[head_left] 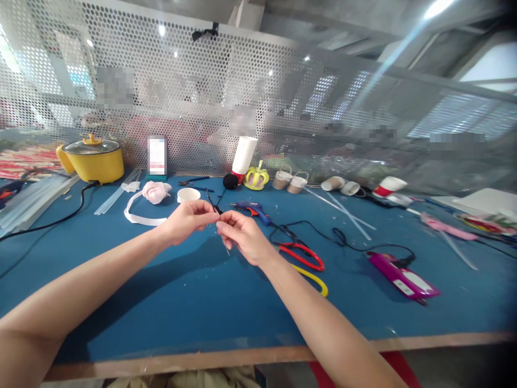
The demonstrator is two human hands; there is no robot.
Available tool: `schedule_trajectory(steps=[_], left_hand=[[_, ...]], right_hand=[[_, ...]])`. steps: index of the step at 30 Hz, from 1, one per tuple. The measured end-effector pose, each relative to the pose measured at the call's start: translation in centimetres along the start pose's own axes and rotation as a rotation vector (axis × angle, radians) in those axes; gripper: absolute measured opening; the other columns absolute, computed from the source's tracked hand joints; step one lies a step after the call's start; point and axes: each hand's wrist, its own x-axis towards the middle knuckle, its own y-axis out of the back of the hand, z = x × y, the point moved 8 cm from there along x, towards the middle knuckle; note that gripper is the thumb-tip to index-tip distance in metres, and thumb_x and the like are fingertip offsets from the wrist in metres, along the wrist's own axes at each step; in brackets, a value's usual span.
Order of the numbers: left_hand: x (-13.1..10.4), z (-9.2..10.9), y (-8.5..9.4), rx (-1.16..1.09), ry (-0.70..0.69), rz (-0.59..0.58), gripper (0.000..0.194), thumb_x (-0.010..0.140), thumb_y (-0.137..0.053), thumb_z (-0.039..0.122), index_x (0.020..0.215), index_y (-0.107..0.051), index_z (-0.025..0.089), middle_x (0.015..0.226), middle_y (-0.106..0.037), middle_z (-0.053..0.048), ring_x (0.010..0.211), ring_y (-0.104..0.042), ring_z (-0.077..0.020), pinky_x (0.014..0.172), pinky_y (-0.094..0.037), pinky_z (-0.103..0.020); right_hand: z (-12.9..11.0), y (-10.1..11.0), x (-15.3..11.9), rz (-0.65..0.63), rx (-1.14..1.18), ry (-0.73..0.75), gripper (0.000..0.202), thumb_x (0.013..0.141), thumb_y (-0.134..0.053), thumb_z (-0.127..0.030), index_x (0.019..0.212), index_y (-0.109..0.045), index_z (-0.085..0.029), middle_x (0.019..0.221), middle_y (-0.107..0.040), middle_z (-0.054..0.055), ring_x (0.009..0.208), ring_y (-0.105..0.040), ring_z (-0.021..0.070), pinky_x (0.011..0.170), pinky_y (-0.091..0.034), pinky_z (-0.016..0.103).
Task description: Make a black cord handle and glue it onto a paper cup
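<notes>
Both hands meet over the middle of the table, fingertips almost touching. My left hand point(189, 220) is closed in a pinch on a thin dark wire-like piece point(210, 199), which sticks up past the fingers. My right hand point(247, 236) pinches the same piece close beside it; a thin end pokes out below. Its exact kind is too small to make out. Just behind the hands lie a blue glue gun point(254, 210) and a white paper cup point(188, 195). Red-and-yellow-handled scissors point(302, 256) lie by my right forearm, partly hidden by it.
Along the perforated screen point(161, 81) stand a yellow electric pot point(99, 161), a phone point(157, 155), stacked paper cups point(244, 153), a yellow-green crown-shaped piece point(256, 177) and small baskets point(297, 183). A white ribbon flower point(155, 192) lies left; a purple power strip point(404, 277) right, with cords trailing.
</notes>
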Motion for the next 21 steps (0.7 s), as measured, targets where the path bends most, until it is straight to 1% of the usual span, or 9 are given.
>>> schedule_trajectory(steps=[2, 4, 6, 9, 13, 17, 19, 21], left_hand=[[-0.1, 0.0, -0.3, -0.047, 0.012, -0.05, 0.023, 0.063, -0.069, 0.029, 0.064, -0.053, 0.012, 0.06, -0.054, 0.002, 0.044, -0.036, -0.002, 0.042, -0.022, -0.019], [-0.1, 0.1, -0.5, -0.065, 0.013, -0.077, 0.023, 0.063, -0.069, 0.028, 0.064, -0.053, 0.012, 0.063, -0.055, 0.001, 0.045, -0.037, -0.0022, 0.043, -0.022, -0.019], [-0.1, 0.1, -0.4, -0.062, 0.005, -0.077, 0.021, 0.065, -0.068, 0.028, 0.064, -0.054, 0.011, 0.067, -0.057, 0.0, 0.046, -0.037, -0.002, 0.043, -0.023, -0.02], [0.0, 0.0, -0.1, -0.04, 0.003, -0.058, 0.019, 0.065, -0.068, 0.026, 0.067, -0.055, 0.012, 0.071, -0.058, -0.001, 0.046, -0.038, -0.002, 0.043, -0.024, -0.02], [0.1, -0.2, 0.1, -0.002, 0.02, -0.013, 0.019, 0.061, -0.069, 0.024, 0.069, -0.056, 0.012, 0.073, -0.058, 0.0, 0.047, -0.039, -0.0025, 0.044, -0.025, -0.02], [0.1, -0.3, 0.6, 0.106, 0.003, 0.06, 0.02, 0.065, -0.066, 0.028, 0.064, -0.053, 0.012, 0.066, -0.056, 0.001, 0.045, -0.036, -0.0025, 0.044, -0.024, -0.02], [0.1, -0.2, 0.6, 0.13, -0.006, 0.05, 0.022, 0.067, -0.065, 0.029, 0.063, -0.052, 0.012, 0.064, -0.054, 0.001, 0.045, -0.035, -0.0025, 0.044, -0.023, -0.02], [0.1, -0.1, 0.3, 0.094, -0.01, -0.003, 0.022, 0.067, -0.064, 0.03, 0.065, -0.053, 0.012, 0.064, -0.054, 0.002, 0.046, -0.035, -0.0026, 0.044, -0.023, -0.02]], right_hand=[[0.2, -0.5, -0.1, -0.073, 0.086, -0.051, 0.024, 0.068, -0.067, -0.034, 0.075, -0.053, -0.016, 0.06, -0.053, -0.005, 0.044, -0.045, 0.0045, 0.039, -0.034, 0.018], [0.2, -0.6, -0.1, -0.103, 0.132, -0.074, 0.025, 0.067, -0.068, -0.034, 0.074, -0.052, -0.016, 0.059, -0.052, -0.005, 0.045, -0.045, 0.0044, 0.039, -0.033, 0.018], [0.2, -0.4, 0.0, -0.077, 0.127, -0.058, 0.025, 0.066, -0.069, -0.033, 0.072, -0.052, -0.017, 0.057, -0.05, -0.006, 0.044, -0.043, 0.004, 0.039, -0.032, 0.018], [0.1, 0.1, 0.1, -0.002, 0.037, -0.002, 0.024, 0.067, -0.067, -0.034, 0.071, -0.052, -0.017, 0.057, -0.049, -0.006, 0.043, -0.042, 0.0042, 0.04, -0.033, 0.019], [-0.6, 0.5, 0.0, 0.081, -0.187, 0.086, 0.02, 0.072, -0.062, -0.035, 0.072, -0.052, -0.017, 0.056, -0.047, -0.006, 0.042, -0.041, 0.0052, 0.04, -0.033, 0.021], [-1.1, 0.7, -0.2, 0.138, -0.371, 0.138, 0.016, 0.074, -0.059, -0.031, 0.072, -0.052, -0.018, 0.057, -0.047, -0.005, 0.042, -0.041, 0.0058, 0.041, -0.034, 0.021], [-1.1, 0.6, -0.3, 0.116, -0.354, 0.13, 0.016, 0.073, -0.06, -0.031, 0.072, -0.052, -0.017, 0.058, -0.048, -0.005, 0.043, -0.042, 0.0057, 0.041, -0.035, 0.021], [-0.8, 0.3, -0.2, 0.044, -0.229, 0.077, 0.018, 0.073, -0.061, -0.033, 0.073, -0.052, -0.017, 0.06, -0.049, -0.004, 0.044, -0.043, 0.0057, 0.041, -0.035, 0.021]])
